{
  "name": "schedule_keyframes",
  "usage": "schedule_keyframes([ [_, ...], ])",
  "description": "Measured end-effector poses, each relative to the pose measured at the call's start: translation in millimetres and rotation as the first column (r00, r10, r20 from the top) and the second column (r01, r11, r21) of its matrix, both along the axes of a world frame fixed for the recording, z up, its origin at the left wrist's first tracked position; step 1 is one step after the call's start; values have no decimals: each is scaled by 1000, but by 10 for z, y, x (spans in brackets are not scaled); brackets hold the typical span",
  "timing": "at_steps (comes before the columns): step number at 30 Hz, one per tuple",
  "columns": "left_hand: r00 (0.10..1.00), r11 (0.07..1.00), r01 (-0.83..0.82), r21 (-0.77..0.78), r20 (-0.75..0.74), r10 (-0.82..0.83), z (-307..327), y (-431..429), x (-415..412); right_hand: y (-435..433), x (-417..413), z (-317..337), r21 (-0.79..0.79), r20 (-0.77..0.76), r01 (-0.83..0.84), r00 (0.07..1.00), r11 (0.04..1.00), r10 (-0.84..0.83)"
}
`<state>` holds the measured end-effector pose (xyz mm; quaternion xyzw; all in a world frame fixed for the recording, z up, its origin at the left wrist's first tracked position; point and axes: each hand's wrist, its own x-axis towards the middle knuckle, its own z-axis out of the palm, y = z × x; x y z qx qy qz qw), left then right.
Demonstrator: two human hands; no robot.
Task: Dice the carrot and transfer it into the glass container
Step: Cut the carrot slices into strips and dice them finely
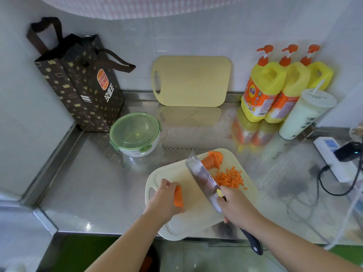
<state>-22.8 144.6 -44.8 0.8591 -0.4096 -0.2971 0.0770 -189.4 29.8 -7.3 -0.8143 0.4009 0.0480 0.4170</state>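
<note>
On my feed, a carrot piece (178, 197) lay at about eight o'clock on the pale cutting board (196, 220), and the left hand (166, 198) was curled over it, gripping it. I saw a heap of diced carrot (228, 178) at two o'clock on the board and a thicker carrot chunk (214, 160) at twelve, near the far edge. The right hand (235, 208) clasped the dark handle of a cleaver (202, 177), whose blade slanted across the board between the held piece and the dice. At ten o'clock from the board, apart from it, the glass container (137, 152) stood on the steel counter (88, 183) under a green lid (133, 128). Beyond, I noted a brown paper bag (82, 81) at eleven, a second board (191, 81) leaning on the wall at twelve, and yellow detergent bottles (263, 89) at one.
</note>
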Motion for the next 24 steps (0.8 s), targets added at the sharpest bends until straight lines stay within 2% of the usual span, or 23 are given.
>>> schedule_keyframes([
  [4,998,998,35,51,42,-37,30,-65,58,-15,-6,-27,-19,-38,-10,999,1000,10],
  [8,1000,1000,-1,18,11,0,12,-88,14,-3,1,-57,-56,-38,-22,999,998,19],
  [13,979,979,-178,-104,-121,165,-43,-106,-147,184,17,-141,-158,-105,-129,988,979,114],
  [17,931,926,-330,-181,-226,287,-72,-99,-231,337,20,-178,-190,-92,-183,981,965,168],
  [21,830,830,-513,-220,-373,415,-45,-105,-314,437,12,-166,-171,-105,-222,973,960,206],
  [24,798,799,-554,-233,-421,431,-29,-109,-353,420,-32,-155,-181,-129,-243,966,953,222],
])
